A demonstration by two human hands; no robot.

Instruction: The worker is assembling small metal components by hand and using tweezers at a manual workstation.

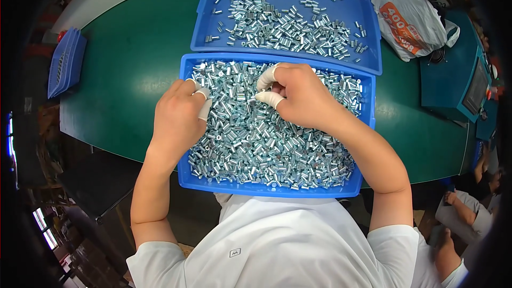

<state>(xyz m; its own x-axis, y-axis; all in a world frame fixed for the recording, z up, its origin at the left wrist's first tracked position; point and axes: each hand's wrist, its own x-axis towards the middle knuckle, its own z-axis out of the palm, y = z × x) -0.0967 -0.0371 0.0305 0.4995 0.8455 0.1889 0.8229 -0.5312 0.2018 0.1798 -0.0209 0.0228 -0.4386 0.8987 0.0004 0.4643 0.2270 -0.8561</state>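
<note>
A blue tray (277,189) in front of me is filled with small silvery metal sleeves (266,146), short cylinders lying in all directions. Over its left rim is my left hand (180,108), its fingers curled and the thumb drawn in close to them. My right hand (301,95) hovers above the upper middle of the pile, with thumb and forefinger bent toward each other in a pinch. White finger covers (271,99) sit on digits of both hands. Whatever either hand holds, if anything, is too small or hidden to make out.
A second blue tray (368,48) with scattered sleeves adjoins the far side. On the green table (122,80), a small blue basket (66,64) stands at left. A white plastic bag (426,32) and a teal machine (453,82) are at right. Another person's arm (463,209) shows lower right.
</note>
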